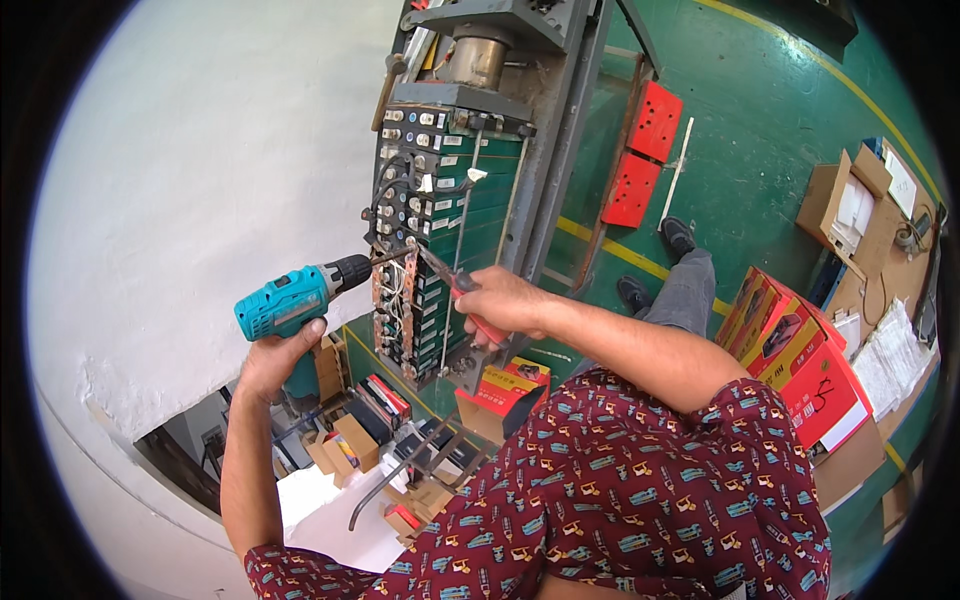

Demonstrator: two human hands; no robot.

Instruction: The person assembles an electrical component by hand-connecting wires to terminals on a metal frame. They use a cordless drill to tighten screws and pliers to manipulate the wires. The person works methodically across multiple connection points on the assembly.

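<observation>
My left hand (282, 358) is closed round the grip of a teal cordless drill (290, 302). The drill's bit reaches right to the terminal side of a stack of green battery cells (480, 205). Closed on red-handled pliers (470, 300), my right hand (505, 303) holds their jaws near the bit's tip; whether the jaws grip something there is too small to tell. Copper strips (408, 300) run down the lower terminals, while black cables (385, 190) hang by the upper ones.
A grey steel frame (568, 150) surrounds the stack, with a metal cylinder (478, 62) at its top. Red plates (632, 188) lie beyond it on the green floor. Red boxes (800, 350) stand at the right; cartons (350, 445) and a bent metal rack (385, 490) sit below. A white wall (200, 180) rises at left.
</observation>
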